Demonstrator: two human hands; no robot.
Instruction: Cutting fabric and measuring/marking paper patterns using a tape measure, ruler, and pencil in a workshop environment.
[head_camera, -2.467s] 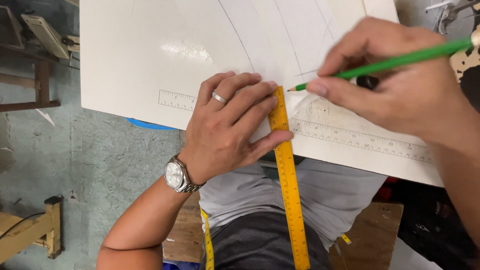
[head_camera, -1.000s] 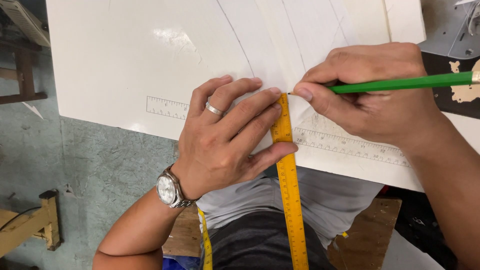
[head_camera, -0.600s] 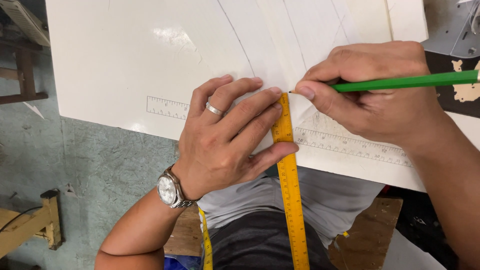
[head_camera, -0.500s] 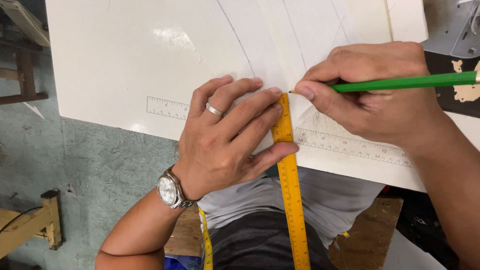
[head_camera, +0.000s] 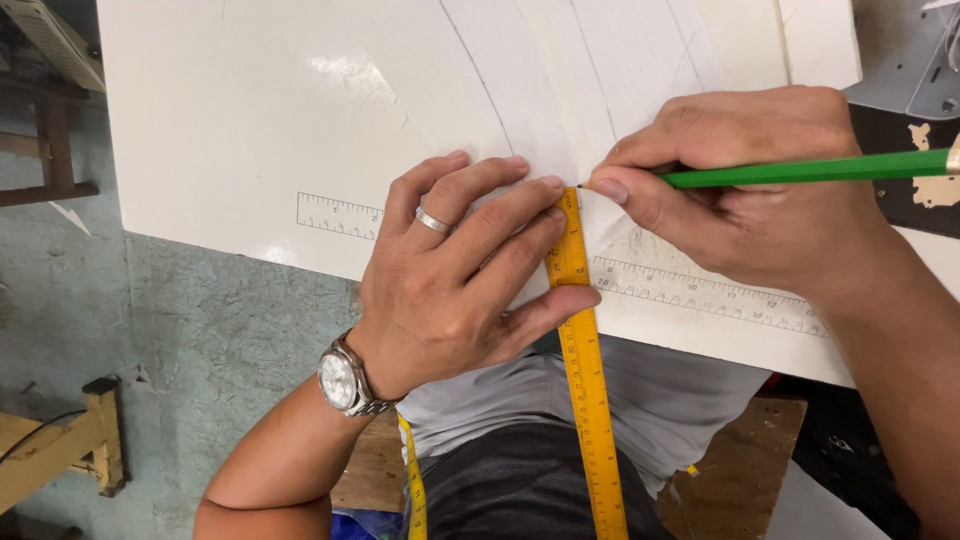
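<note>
The left hand (head_camera: 455, 290) lies flat, fingers spread and extended, pressing the yellow measuring tape (head_camera: 585, 370) against the white board (head_camera: 250, 130); it grips nothing, the thumb lying across the tape at the board's near edge. The tape runs from its upper end, just beside the pencil tip, down over the board edge and in front of the person's torso. The right hand (head_camera: 745, 195) is closed around the green pencil (head_camera: 800, 170), thumb and forefinger pinching the shaft near the point; the point touches the board at the tape's upper end. A printed ruler scale (head_camera: 700, 292) runs along the board's near edge, partly covered by the left hand. Curved pencil lines (head_camera: 480, 75) cross the board above both hands. The left wrist carries a metal wristwatch (head_camera: 342, 380)
</note>
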